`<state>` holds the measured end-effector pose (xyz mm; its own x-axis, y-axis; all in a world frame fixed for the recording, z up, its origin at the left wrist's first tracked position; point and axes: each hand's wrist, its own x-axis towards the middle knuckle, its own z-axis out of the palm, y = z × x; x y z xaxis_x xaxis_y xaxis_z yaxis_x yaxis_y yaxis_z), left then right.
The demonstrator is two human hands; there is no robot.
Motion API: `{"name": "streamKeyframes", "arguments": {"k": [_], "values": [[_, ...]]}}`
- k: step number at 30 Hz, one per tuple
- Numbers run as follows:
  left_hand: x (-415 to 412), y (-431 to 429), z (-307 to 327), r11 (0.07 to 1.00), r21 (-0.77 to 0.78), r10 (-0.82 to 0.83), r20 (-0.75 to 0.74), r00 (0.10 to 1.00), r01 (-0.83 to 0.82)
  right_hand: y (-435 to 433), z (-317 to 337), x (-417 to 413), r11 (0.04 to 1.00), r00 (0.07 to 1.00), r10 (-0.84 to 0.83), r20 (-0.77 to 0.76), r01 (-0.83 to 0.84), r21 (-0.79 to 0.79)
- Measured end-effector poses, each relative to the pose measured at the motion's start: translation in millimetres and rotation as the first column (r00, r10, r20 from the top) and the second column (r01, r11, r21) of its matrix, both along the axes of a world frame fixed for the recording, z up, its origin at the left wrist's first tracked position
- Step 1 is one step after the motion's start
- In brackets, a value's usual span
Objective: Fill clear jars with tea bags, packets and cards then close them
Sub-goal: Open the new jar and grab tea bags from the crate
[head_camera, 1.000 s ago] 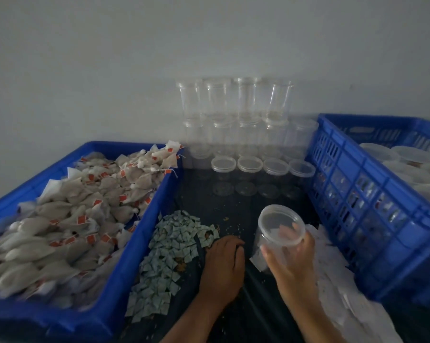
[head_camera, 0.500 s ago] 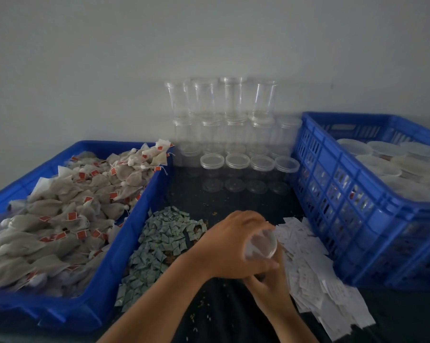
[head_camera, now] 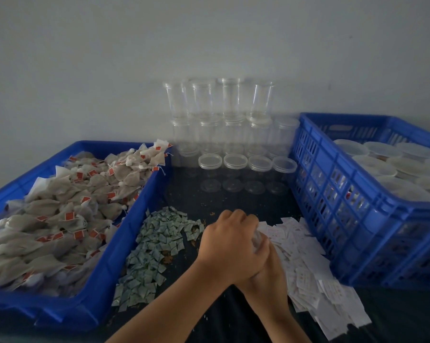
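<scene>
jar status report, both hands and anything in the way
Left hand curled over jar mouth. Right hand grips it underneath. Jar mostly hidden. Nothing blocking.

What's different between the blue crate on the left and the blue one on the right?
The left crate is heaped with loose tea bags bearing red tags, while the right crate holds lidded jars standing upright. The right crate's facing wall is slotted, and the left crate's looks solid. Both are blue plastic and sit on the dark table.
</scene>
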<state>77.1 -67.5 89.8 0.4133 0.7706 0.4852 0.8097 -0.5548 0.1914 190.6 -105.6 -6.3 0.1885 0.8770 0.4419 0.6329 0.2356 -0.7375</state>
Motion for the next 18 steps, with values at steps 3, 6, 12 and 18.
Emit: {"name": "streamKeyframes", "arguments": {"k": [3,6,12,18], "values": [[0.0,8.1,11.2,0.985,-0.093,0.149,0.036,0.988,-0.145,-3.5,-4.7,-1.0,0.992,0.997,-0.079,0.001,0.079,0.093],[-22.6,21.7,36.1,0.976,-0.101,0.204,0.114,0.972,-0.193,-6.5,-10.1,3.9,0.976,0.986,-0.154,-0.066,0.162,0.143],[-50.7,10.1,49.0,0.834,-0.403,-0.491,-0.228,0.841,0.378,-5.6,-5.4,6.2,0.997,0.964,0.064,-0.259,-0.048,0.068],[-53.3,8.1,43.0,0.905,-0.259,-0.409,-0.324,0.853,0.336,-7.3,-10.0,5.3,0.987,0.975,0.149,-0.165,-0.157,-0.034]]}}
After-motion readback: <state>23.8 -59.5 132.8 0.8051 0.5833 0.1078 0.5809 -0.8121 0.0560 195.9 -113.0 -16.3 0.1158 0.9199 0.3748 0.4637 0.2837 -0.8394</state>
